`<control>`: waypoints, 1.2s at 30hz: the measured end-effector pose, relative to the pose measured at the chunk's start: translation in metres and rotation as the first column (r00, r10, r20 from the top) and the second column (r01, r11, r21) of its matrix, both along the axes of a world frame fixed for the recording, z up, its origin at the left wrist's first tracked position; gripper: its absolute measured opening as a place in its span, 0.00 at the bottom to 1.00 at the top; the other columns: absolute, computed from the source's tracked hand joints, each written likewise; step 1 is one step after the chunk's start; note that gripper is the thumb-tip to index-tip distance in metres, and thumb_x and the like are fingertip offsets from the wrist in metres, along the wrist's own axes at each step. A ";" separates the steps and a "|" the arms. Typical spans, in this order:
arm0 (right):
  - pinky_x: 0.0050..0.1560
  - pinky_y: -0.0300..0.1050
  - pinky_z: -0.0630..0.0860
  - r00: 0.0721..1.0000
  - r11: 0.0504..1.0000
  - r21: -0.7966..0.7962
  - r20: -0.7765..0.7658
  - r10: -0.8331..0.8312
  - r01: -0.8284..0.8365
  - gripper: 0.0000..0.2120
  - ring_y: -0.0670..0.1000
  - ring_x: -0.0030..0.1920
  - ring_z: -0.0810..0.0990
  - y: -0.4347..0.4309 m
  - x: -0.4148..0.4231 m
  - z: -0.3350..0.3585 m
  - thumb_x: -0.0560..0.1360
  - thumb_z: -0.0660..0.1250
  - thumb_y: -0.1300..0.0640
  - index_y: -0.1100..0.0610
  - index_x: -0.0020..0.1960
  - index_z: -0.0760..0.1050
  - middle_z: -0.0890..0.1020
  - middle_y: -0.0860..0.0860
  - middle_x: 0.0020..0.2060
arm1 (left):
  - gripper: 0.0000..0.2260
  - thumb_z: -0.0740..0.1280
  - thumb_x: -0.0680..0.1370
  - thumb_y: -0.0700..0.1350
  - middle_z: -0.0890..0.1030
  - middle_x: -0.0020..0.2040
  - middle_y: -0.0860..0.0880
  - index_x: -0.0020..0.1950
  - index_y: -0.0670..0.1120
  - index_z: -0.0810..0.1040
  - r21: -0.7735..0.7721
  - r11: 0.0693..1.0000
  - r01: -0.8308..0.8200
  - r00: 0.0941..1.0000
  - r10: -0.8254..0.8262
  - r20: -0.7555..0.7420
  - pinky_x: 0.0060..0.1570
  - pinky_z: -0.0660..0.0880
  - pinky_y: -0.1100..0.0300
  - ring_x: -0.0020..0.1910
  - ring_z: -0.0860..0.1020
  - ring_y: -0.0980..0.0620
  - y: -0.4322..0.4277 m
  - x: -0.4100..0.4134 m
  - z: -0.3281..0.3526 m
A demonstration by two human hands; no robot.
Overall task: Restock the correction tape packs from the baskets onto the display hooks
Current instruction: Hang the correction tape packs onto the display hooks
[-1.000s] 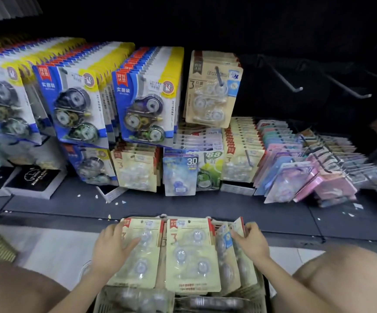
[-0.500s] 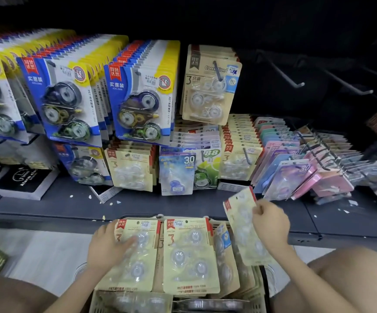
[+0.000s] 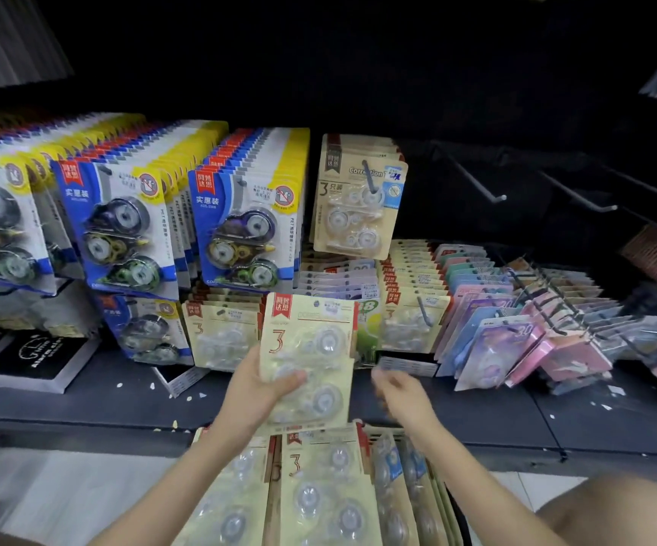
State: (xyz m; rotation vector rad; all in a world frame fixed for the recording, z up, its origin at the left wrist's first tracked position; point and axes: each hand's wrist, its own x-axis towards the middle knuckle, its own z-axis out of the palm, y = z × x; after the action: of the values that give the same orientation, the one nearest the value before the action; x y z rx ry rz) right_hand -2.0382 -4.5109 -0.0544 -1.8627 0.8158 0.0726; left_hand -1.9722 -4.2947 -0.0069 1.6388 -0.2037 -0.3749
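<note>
My left hand (image 3: 258,384) grips a beige three-piece correction tape pack (image 3: 311,348) by its lower left edge and holds it upright in front of the lower row of hooks. Just to the right of it is my right hand (image 3: 399,392), blurred, with loose fingers and nothing in it. Below both hands, the basket (image 3: 447,502) holds several more beige packs (image 3: 319,490) standing on edge. Matching beige packs hang on an upper hook (image 3: 358,202) and on lower hooks (image 3: 220,336) (image 3: 409,321).
Blue-and-yellow tape packs (image 3: 240,214) fill the upper hooks on the left. Two bare hooks (image 3: 476,183) (image 3: 579,197) stick out at the upper right. Pink and purple packs (image 3: 515,340) hang at the lower right. Black boxes (image 3: 39,360) sit on the dark shelf (image 3: 476,419).
My right hand lifted a pack out of the basket. Now my left hand, which rested on the basket packs, holds a pack up by the shelf, and my right hand is empty.
</note>
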 end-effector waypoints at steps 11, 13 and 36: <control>0.49 0.43 0.74 0.919 0.875 -0.430 -0.392 0.042 -0.223 0.10 0.57 0.51 0.79 -0.006 -0.034 -0.079 0.79 0.58 0.58 0.56 0.42 0.76 0.82 0.57 0.55 | 0.24 0.76 0.73 0.45 0.82 0.55 0.60 0.63 0.60 0.72 0.332 0.943 -0.021 0.973 -0.057 0.224 0.56 0.76 0.52 0.55 0.79 0.57 0.030 0.013 0.000; 0.46 0.44 0.72 0.940 0.869 -0.465 -0.341 -0.001 -0.168 0.07 0.59 0.54 0.80 -0.014 -0.033 -0.053 0.77 0.59 0.60 0.55 0.42 0.73 0.82 0.56 0.52 | 0.23 0.76 0.73 0.44 0.82 0.55 0.60 0.64 0.58 0.73 0.329 0.943 -0.045 0.974 -0.032 0.226 0.57 0.76 0.51 0.56 0.80 0.56 0.033 0.010 -0.002; 0.39 0.45 0.76 0.965 0.945 0.327 0.242 -0.106 0.022 0.08 0.49 0.37 0.76 0.046 -0.003 0.038 0.78 0.69 0.51 0.55 0.44 0.79 0.79 0.50 0.36 | 0.15 0.76 0.72 0.46 0.86 0.51 0.51 0.58 0.49 0.79 -0.036 0.986 -0.161 0.986 0.162 0.024 0.57 0.78 0.47 0.53 0.83 0.48 0.038 -0.019 0.038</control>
State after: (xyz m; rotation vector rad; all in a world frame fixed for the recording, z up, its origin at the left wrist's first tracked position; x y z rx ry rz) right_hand -2.0409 -4.4651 -0.0167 -1.4969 0.6410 -0.0726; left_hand -1.9910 -4.2572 0.0309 1.6151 -0.0956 -0.2243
